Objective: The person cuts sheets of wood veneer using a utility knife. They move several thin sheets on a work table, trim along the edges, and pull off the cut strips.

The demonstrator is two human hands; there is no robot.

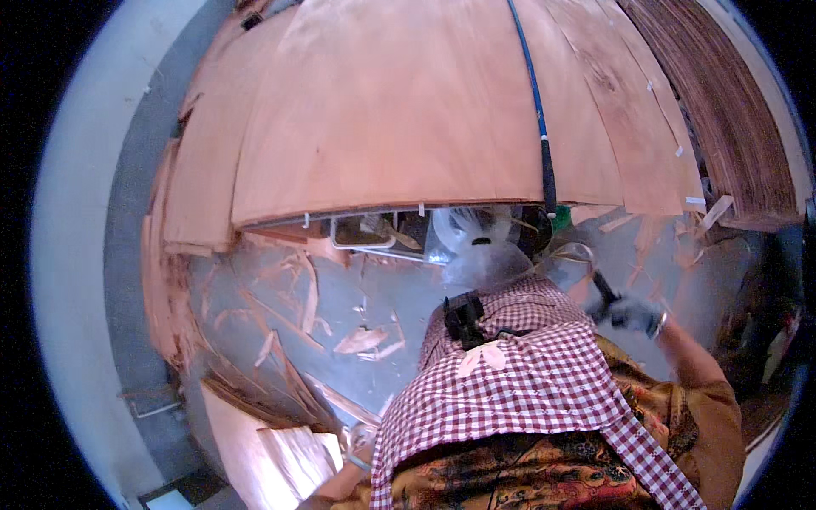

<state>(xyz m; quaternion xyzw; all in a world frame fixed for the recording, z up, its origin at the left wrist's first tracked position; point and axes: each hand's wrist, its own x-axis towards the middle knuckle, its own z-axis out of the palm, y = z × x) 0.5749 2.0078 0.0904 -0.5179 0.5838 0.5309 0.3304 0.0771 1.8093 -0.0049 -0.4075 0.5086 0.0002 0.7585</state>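
One gloved right hand [633, 316], between 3 and 4 o'clock, curls around a black handle [604, 289]. We can't tell if our left hand [360, 444], near 6, holds anything. Maybe we're getting ready; next needs a steady grip.

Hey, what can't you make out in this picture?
All in the head view:
Left hand: small and blurred beside the checked apron; its grip is unclear.
Black-handled tool in the right hand: its far end is blurred.
Blue pole: cut off by the top edge.
White-rimmed tray: partly hidden by the wood sheet, contents in shadow.
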